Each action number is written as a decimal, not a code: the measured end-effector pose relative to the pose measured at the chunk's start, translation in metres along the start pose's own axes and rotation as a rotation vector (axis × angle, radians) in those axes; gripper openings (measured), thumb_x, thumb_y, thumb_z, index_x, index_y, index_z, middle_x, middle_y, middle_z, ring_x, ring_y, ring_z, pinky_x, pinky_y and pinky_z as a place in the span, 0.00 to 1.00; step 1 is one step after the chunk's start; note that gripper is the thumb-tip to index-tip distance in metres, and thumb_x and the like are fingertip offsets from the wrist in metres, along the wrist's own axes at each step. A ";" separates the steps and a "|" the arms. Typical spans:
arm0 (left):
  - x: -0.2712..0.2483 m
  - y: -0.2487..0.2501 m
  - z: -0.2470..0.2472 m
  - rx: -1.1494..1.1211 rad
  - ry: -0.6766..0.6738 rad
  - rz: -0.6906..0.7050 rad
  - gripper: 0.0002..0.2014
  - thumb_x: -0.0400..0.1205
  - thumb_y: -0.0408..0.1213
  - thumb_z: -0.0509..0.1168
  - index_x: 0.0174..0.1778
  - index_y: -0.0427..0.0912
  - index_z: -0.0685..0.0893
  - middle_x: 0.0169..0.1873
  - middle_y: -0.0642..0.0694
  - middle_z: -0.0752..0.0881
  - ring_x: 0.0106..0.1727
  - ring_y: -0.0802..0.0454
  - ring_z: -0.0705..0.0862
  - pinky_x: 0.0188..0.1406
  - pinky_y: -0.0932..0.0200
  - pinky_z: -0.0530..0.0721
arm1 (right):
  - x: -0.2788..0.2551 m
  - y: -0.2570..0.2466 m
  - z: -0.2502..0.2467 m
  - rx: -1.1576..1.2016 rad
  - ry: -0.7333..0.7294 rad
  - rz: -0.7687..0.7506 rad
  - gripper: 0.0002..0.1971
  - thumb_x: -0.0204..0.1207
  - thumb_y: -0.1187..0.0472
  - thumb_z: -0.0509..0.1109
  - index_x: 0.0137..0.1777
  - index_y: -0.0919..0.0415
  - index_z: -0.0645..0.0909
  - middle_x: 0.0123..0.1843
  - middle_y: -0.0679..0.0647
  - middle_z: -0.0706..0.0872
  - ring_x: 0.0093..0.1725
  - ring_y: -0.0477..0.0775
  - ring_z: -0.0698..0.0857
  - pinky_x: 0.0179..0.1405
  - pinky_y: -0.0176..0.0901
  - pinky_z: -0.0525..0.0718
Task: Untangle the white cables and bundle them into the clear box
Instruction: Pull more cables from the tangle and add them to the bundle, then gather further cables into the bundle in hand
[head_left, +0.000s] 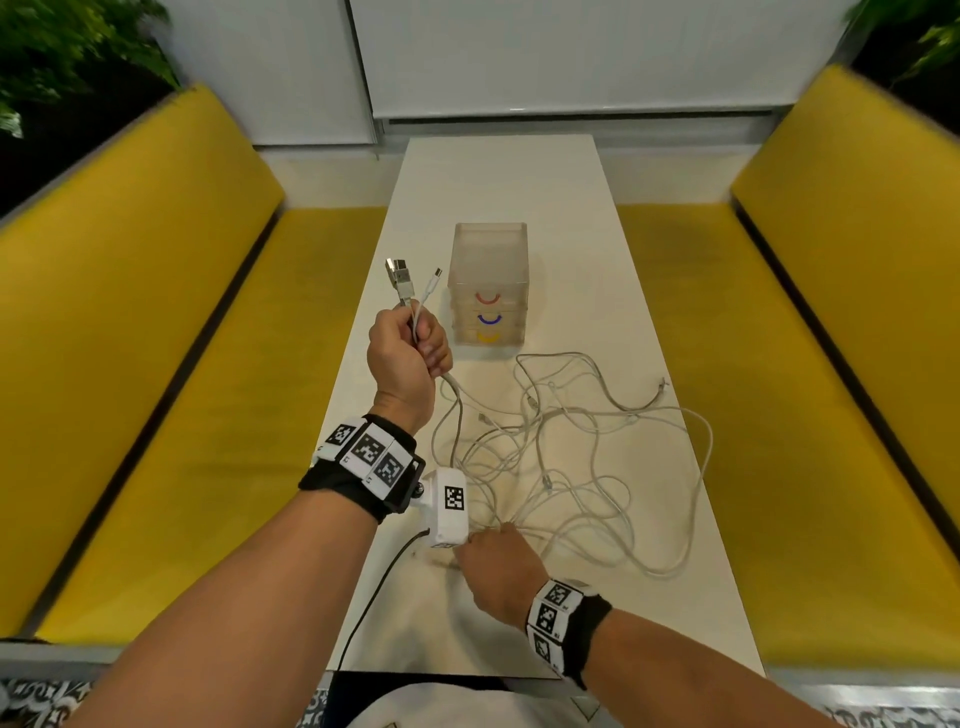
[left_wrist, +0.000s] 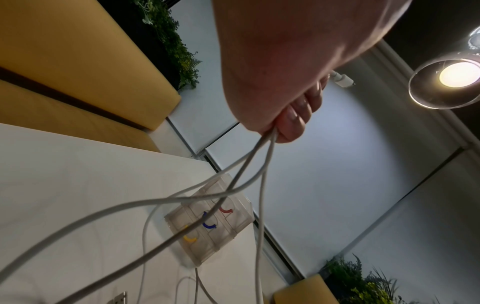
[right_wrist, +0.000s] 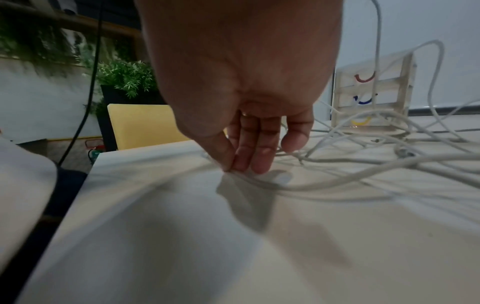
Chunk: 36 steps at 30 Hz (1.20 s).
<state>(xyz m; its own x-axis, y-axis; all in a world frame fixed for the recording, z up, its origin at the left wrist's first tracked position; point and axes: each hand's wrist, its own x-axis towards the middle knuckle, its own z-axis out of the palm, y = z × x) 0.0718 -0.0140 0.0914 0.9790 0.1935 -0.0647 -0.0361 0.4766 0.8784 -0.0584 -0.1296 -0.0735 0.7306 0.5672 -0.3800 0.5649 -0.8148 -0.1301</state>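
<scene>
A tangle of white cables (head_left: 571, 457) lies spread over the near half of the white table (head_left: 498, 182). My left hand (head_left: 410, 348) is raised above the table's left side in a fist round several cable strands, and their plugs (head_left: 402, 278) stick up out of it. The strands hang from the left hand (left_wrist: 283, 123) down to the tangle. My right hand (head_left: 493, 553) is low at the tangle's near edge. Thumb and fingertips of the right hand (right_wrist: 241, 162) meet on a cable strand (right_wrist: 324, 185) against the tabletop. The clear box (head_left: 491, 280) with three coloured drawer handles stands beyond the tangle.
Yellow benches (head_left: 156, 364) run along both sides of the narrow table. A black wire (head_left: 379, 587) hangs from my left wrist camera (head_left: 447, 506) over the near table edge. Plants stand in the far corners, and a lamp (left_wrist: 454, 76) hangs overhead.
</scene>
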 end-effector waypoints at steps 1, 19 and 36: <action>0.001 0.000 0.000 0.006 0.000 -0.001 0.14 0.80 0.38 0.50 0.26 0.45 0.67 0.19 0.51 0.64 0.21 0.55 0.58 0.21 0.61 0.58 | -0.001 0.001 -0.001 -0.030 -0.003 -0.018 0.12 0.78 0.65 0.68 0.61 0.63 0.78 0.53 0.63 0.87 0.51 0.66 0.86 0.63 0.61 0.78; -0.002 -0.006 -0.002 0.082 -0.020 -0.007 0.11 0.74 0.39 0.55 0.25 0.46 0.66 0.20 0.50 0.63 0.22 0.54 0.58 0.23 0.58 0.55 | -0.004 0.037 -0.077 0.601 0.035 0.029 0.17 0.75 0.65 0.67 0.63 0.55 0.82 0.47 0.49 0.80 0.44 0.51 0.79 0.41 0.41 0.75; -0.027 -0.027 0.020 0.120 -0.167 -0.020 0.13 0.78 0.46 0.56 0.36 0.41 0.76 0.24 0.49 0.66 0.28 0.51 0.61 0.30 0.52 0.58 | -0.031 0.070 -0.189 1.611 0.767 0.125 0.06 0.85 0.65 0.68 0.49 0.62 0.86 0.37 0.56 0.88 0.32 0.54 0.81 0.27 0.45 0.77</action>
<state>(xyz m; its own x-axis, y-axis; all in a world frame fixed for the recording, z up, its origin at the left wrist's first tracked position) 0.0508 -0.0491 0.0786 0.9993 0.0358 -0.0123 -0.0018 0.3710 0.9286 0.0311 -0.1820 0.1023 0.9980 0.0394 -0.0493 -0.0534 0.1123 -0.9922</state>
